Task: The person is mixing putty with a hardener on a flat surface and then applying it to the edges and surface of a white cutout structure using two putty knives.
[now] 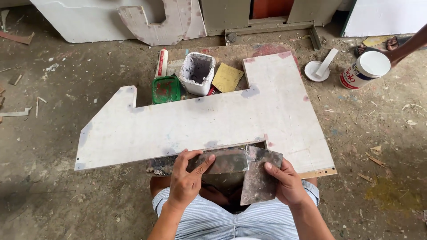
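My left hand (187, 180) grips a flat metal scraper blade (224, 162) smeared with grey putty, thumb on top. My right hand (284, 182) holds a second, darker metal scraper (258, 182) that overlaps the first one's right end. Both hands are just in front of the near edge of a large white-coated board (200, 126), cut in a stepped shape and lying flat on the floor. Grey filler patches dot the board's edges and screw spots.
Behind the board stand a white putty tub (198, 73), a green lid (166, 90), a tube (163, 63) and a yellow sandpaper sheet (227, 77). At right are a white lid with a stick (317, 70), a white paint can (365, 70) and another person's foot (396, 52).
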